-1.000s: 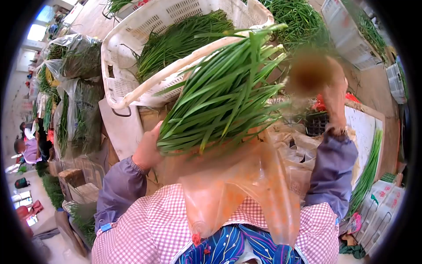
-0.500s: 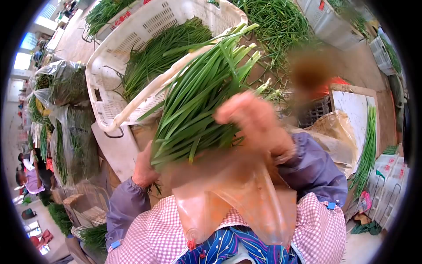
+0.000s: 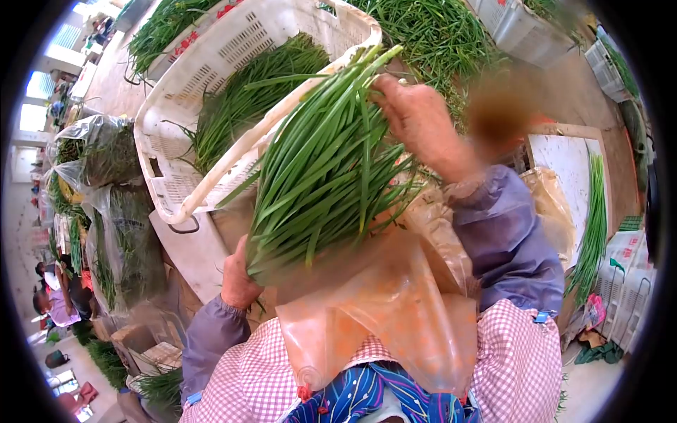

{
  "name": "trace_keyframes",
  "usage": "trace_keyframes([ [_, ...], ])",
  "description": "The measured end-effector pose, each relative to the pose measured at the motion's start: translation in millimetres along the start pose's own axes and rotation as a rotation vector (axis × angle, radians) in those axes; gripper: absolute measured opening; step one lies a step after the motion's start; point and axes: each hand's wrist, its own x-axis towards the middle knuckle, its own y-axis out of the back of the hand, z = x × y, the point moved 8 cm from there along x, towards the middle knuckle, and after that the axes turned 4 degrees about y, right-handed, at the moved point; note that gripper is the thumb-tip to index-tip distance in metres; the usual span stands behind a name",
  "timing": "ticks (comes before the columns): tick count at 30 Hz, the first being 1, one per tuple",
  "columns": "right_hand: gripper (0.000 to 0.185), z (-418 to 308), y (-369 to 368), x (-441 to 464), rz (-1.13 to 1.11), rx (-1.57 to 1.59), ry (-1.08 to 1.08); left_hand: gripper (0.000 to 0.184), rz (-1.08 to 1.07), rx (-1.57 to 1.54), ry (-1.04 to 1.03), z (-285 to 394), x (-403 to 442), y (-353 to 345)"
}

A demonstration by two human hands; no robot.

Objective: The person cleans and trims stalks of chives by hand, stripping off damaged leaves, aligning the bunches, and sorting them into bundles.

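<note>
A large bunch of garlic chives [image 3: 321, 176] lies slanted in front of me, its pale cut ends up at the top right and its leaf tips toward my body. My left hand [image 3: 240, 278] is closed around the leafy lower left end. At the upper right side of the bunch, my right hand [image 3: 427, 127] has its fingers pinched on the leaves near the cut ends. Behind the bunch stands a white plastic basket [image 3: 233, 163] with more chives [image 3: 264, 95] in it. A clear plastic apron [image 3: 381, 317] covers my front, under the bunch.
Loose chives [image 3: 423, 35] are heaped beyond the basket. At right, a thin bundle [image 3: 596, 218] rests along a white board [image 3: 560, 166], beside crumpled plastic [image 3: 550, 204]. Bagged greens [image 3: 123, 233] are stacked at left. White crates [image 3: 624, 282] stand at far right. A blurred brown spot covers part of the view.
My right hand has moved up and away from me, from the leafy middle to near the cut ends, and its fingers have closed. My left hand keeps its hold on the leaf end.
</note>
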Motion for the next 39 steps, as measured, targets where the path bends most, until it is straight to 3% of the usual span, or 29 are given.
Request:
trace_keyframes([
  [3, 0.013, 57, 24, -10, -0.148, -0.197, -0.258, 0.048, -0.025, -0.068, -0.061, -1, 1, -1],
  [5, 0.015, 105, 54, -30, -0.067, -0.456, -0.336, 0.049, -0.051, -0.119, 0.027, -10, -3, -4],
  [6, 0.019, 119, 63, -41, -0.040, -0.643, -0.300, 0.051, -0.071, -0.161, 0.109, -17, -3, -6],
  [7, 0.026, 97, 68, -45, 0.100, -0.806, -0.104, 0.051, -0.064, -0.165, 0.112, -17, -3, -8],
  [8, 0.026, 91, 67, -48, 0.095, -0.803, -0.100, 0.051, -0.062, -0.157, 0.104, -17, -4, -9],
  [10, 0.029, 21, 74, -26, 0.247, -0.167, 0.034, 0.051, -0.069, -0.144, 0.098, -15, -4, -11],
  [12, 0.026, -39, 63, -19, 0.286, -0.224, 0.306, 0.047, 0.001, -0.039, -0.019, -1, 0, -8],
  [13, 0.026, -46, 53, -14, 0.295, -0.223, 0.301, 0.047, -0.001, -0.030, -0.023, 3, 0, -8],
  [15, 0.022, -23, 4, -3, -0.101, -0.186, -0.047, 0.047, 0.014, -0.038, -0.017, 8, -1, -5],
  [16, 0.022, -21, -3, -1, -0.094, -0.188, -0.050, 0.047, 0.013, -0.033, -0.023, 9, -1, -6],
  [18, 0.022, 7, -20, -4, -0.009, 0.444, -0.355, 0.049, 0.029, 0.001, -0.014, 7, -4, -6],
  [20, 0.019, 6, -20, -5, 0.001, 0.387, -0.253, 0.050, 0.030, -0.005, 0.001, 1, -5, -8],
  [22, 0.015, 4, -15, -8, -0.016, -0.083, -0.089, 0.051, 0.029, -0.013, 0.014, -2, -5, -9],
  [25, 0.009, 46, -1, -11, -0.089, -0.477, -0.012, 0.052, 0.027, -0.030, 0.016, -5, -2, -9],
  [26, 0.018, 73, 12, -18, 0.009, -0.449, -0.052, 0.053, 0.012, -0.030, 0.010, -7, -2, -10],
  [27, 0.025, 99, 17, -21, -0.327, -0.688, -0.244, 0.054, 0.000, -0.028, 0.004, -8, -2, -11],
  [28, 0.026, 105, 29, -26, -0.369, -0.879, -0.338, 0.054, 0.006, -0.030, 0.005, -10, -2, -11],
  [30, 0.024, 51, 60, -20, 0.159, -0.560, -0.006, 0.057, 0.000, -0.054, -0.009, -11, -5, -15],
  [32, 0.023, -6, 63, -10, 0.275, -0.207, 0.216, 0.058, -0.026, -0.085, 0.025, -12, -3, -17],
  [34, 0.016, -30, 32, -9, 0.147, 0.042, 0.393, 0.060, -0.048, -0.101, 0.041, -12, -1, -17],
  [37, 0.009, -30, -10, -25, 0.073, 0.014, 0.350, 0.063, -0.073, -0.165, 0.091, -16, -2, -21],
  [39, 0.006, -35, -22, -45, -0.011, 0.135, 0.251, 0.054, -0.018, -0.253, 0.045, -16, -5, -24],
])
